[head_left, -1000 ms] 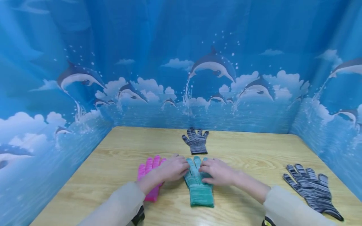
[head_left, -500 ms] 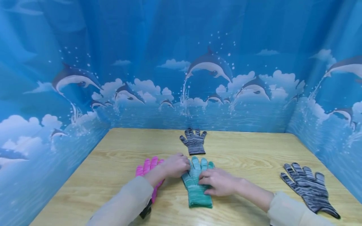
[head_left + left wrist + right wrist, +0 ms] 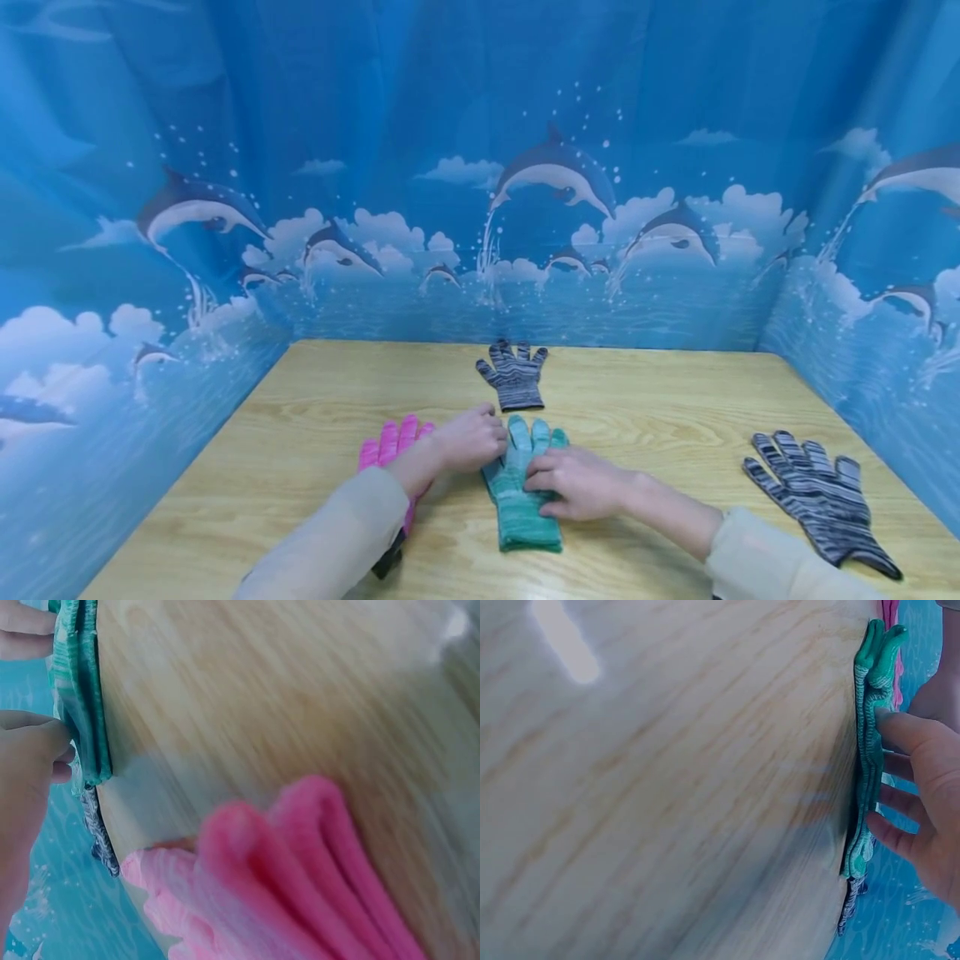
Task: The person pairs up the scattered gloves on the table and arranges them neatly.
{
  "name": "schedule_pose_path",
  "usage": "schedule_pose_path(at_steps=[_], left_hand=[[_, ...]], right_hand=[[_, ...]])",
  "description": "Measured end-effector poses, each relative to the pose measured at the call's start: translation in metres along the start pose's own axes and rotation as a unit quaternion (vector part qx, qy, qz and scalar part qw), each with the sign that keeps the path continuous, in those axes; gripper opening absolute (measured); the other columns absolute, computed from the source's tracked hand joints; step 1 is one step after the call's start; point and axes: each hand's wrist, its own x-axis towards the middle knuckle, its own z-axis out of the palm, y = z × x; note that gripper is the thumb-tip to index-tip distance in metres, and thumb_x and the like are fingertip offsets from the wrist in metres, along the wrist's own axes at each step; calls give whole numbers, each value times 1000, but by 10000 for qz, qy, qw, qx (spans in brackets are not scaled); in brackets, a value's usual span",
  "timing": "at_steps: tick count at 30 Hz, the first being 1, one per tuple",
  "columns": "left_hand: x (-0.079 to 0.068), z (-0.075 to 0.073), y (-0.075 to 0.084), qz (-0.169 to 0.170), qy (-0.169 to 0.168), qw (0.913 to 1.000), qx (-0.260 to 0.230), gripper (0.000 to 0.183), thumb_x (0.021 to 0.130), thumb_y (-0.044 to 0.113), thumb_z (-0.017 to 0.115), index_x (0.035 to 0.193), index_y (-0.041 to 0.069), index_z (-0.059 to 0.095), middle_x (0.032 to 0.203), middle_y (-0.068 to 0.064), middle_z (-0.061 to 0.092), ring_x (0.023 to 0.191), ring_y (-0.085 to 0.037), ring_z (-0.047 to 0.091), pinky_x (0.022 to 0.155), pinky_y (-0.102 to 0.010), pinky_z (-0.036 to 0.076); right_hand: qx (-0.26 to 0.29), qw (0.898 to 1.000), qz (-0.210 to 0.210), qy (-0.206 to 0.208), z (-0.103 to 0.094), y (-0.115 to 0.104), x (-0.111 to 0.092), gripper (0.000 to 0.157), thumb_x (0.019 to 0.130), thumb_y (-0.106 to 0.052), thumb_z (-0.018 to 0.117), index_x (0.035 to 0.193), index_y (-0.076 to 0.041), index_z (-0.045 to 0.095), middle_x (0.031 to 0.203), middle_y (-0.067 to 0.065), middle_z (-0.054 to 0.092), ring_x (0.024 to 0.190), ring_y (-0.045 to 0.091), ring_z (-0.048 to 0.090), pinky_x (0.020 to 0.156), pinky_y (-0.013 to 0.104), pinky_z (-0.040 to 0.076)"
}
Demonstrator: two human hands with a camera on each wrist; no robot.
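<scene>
A teal-green knit glove [image 3: 525, 500] lies flat on the table, fingers pointing away from me. My left hand [image 3: 471, 437] is at its left finger, and the left wrist view shows my thumb and a curled finger pinching the green fabric. From the right, my right hand [image 3: 585, 483] rests on the glove's palm; in the right wrist view its fingers [image 3: 900, 802] are fairly straight and spread against the fabric. A pink glove [image 3: 390, 442] lies partly beneath my left forearm, which hides much of it.
One grey-and-black striped glove [image 3: 517, 379] lies near the table's back edge, another striped glove [image 3: 821, 500] at the right. A blue curtain [image 3: 420, 300] with dolphins surrounds the wooden table [image 3: 300, 450] at the back and both sides.
My left hand has shifted slightly right onto the green glove's left finger. My right hand has come a little nearer the cuff, uncovering the glove's right finger. The gloves look much the same.
</scene>
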Motion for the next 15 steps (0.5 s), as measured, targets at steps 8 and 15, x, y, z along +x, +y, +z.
schedule_pose_path(at_steps=[8,15], left_hand=[[-3,-2,1,224,-106,9990,364,10,87,25,60,89,25,70,91,11,66,87,-6,60,93,-35,38],[-7,-1,3,83,-337,9994,91,9,86,22,60,89,23,69,90,10,65,87,-6,59,92,-34,38]], right_hand=[[0,9999,80,129,-1,-2,-1,34,82,-32,67,109,-11,63,107,-1,62,100,12,56,84,27,46],[96,9997,200,-64,-2,-3,-1,33,84,-32,66,110,-11,64,111,0,62,102,13,55,88,29,45]])
